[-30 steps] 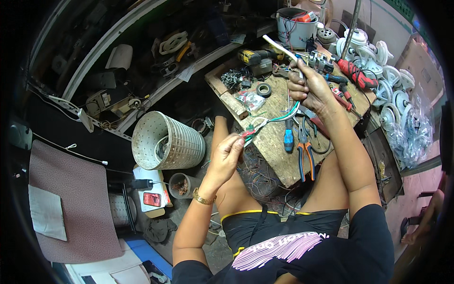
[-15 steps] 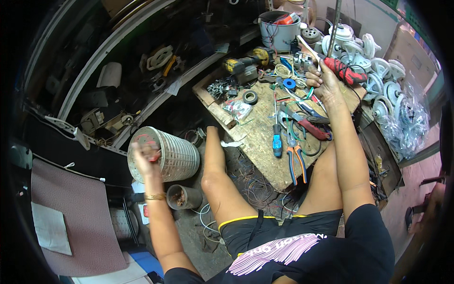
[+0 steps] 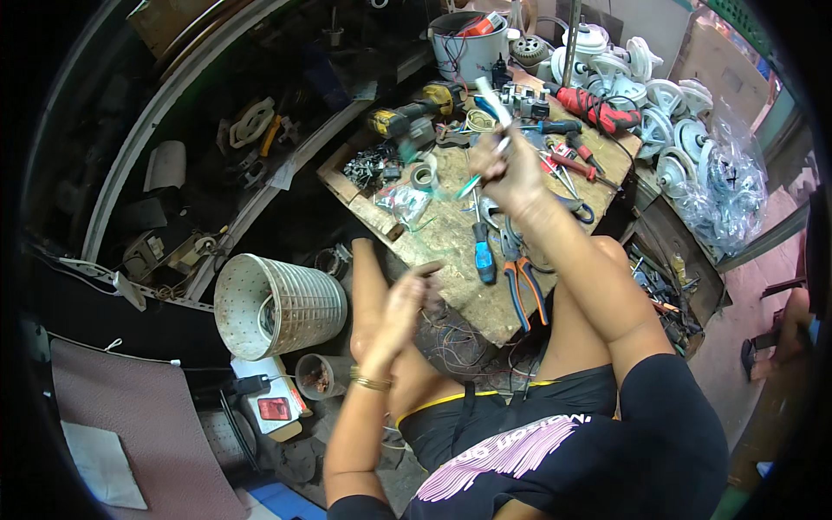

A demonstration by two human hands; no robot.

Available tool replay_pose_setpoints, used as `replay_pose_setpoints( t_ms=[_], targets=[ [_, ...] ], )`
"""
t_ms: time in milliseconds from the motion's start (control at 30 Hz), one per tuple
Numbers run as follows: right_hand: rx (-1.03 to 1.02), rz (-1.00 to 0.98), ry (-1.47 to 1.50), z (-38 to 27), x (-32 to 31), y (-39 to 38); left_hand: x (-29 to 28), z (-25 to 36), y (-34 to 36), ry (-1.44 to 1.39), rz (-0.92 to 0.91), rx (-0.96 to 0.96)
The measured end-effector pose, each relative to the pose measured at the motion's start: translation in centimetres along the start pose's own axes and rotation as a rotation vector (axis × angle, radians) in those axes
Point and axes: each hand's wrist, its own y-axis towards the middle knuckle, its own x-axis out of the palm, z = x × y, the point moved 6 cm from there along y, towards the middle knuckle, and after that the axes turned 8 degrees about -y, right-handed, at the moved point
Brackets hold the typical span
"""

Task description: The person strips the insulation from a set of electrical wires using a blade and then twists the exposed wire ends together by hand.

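My right hand [image 3: 510,178] is above the wooden work board, fingers closed round a long, thin white piece [image 3: 496,102]. The white end sticks up past the fist, and a green tip shows below it; motion blurs its kind. My left hand [image 3: 404,305] hangs in the air over my knee, fingers stretched toward the board and nothing visible in them. Under the right hand lie a blue-handled screwdriver [image 3: 484,253] and pliers with blue and orange handles [image 3: 525,290]. A tape roll [image 3: 423,177] sits to its left.
A white perforated basket [image 3: 303,303] lies tipped at left, beside a small cup [image 3: 321,374]. A yellow drill [image 3: 407,117], a grey bucket [image 3: 472,56] and a red power tool [image 3: 598,110] stand at the back. White pulley-like wheels [image 3: 659,126] are heaped at right.
My left hand has moved right, away from the basket's mouth toward the board. My right hand has come left and lower over the board with the white piece. The view has shifted slightly.
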Motion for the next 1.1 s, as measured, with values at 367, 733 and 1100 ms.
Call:
replay_pose_setpoints(
  t_ms=[367,733,1100],
  targets=[
    [-0.253,-0.592,-1.989,3.4,-3.1,-6.0,-2.1,1.1,-1.6,-0.438,0.437,0.293],
    [-0.008,-0.176,-2.794,-2.6,-9.6,-1.3,0.9,2.4,-2.2,-0.672,0.229,0.319],
    [-0.593,0.185,-2.974,-7.6,-8.7,2.4,0.2,1.0,-2.4,-0.532,0.437,0.220]
  ],
)
